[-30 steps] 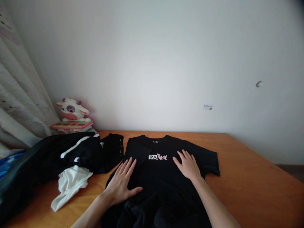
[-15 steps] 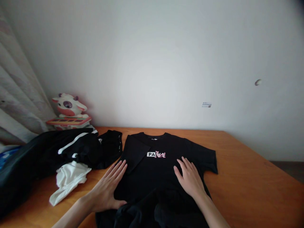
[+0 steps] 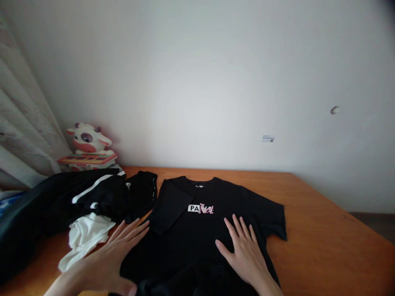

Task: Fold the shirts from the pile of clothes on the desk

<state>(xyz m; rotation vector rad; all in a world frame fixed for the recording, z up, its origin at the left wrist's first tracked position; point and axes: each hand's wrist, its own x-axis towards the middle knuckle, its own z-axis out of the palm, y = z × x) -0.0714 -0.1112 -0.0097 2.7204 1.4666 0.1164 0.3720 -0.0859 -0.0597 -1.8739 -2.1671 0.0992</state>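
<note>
A black T-shirt with a white and pink chest print lies spread on the wooden table, neck toward the wall. Its left-side sleeve is folded in over the body; the right-side sleeve points outward. The near part is bunched up at the bottom of the view. My left hand, fingers stretched out, is at the shirt's left edge; whether it touches the cloth I cannot tell. Over the right half of the shirt, my right hand is spread flat with nothing in it.
Left of the shirt lie a white cloth and dark clothes with white stripes. Behind them a toy cow keyboard stands by the curtain. The wooden table meets the wall at the back.
My left hand has moved left and nearer to me, away from the folded sleeve. My right hand has come slightly closer, its fingers spread wider. The near bunched cloth sits lower in view.
</note>
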